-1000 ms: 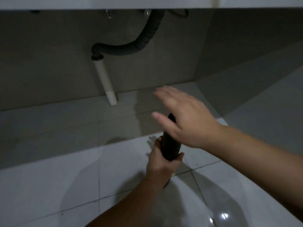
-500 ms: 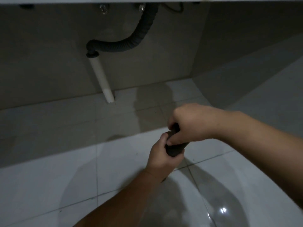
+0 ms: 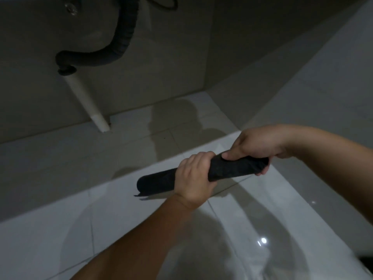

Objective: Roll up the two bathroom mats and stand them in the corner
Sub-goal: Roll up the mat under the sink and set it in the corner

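Fingers [image 3: 198, 158] of both hands are wrapped round rolled mat [image 3: 232, 168] | long axis held near-level, left-right | corner [image 3: 205, 89] lies beyond, so upending is judged needed

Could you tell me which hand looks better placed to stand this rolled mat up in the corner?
Probably the right hand: it grips the rolled mat at the end nearer the corner. The left hand holds its middle, farther off.

No text, label, brand or number could be read anywhere in the frame. The surfaces in view were plain and unmarked.
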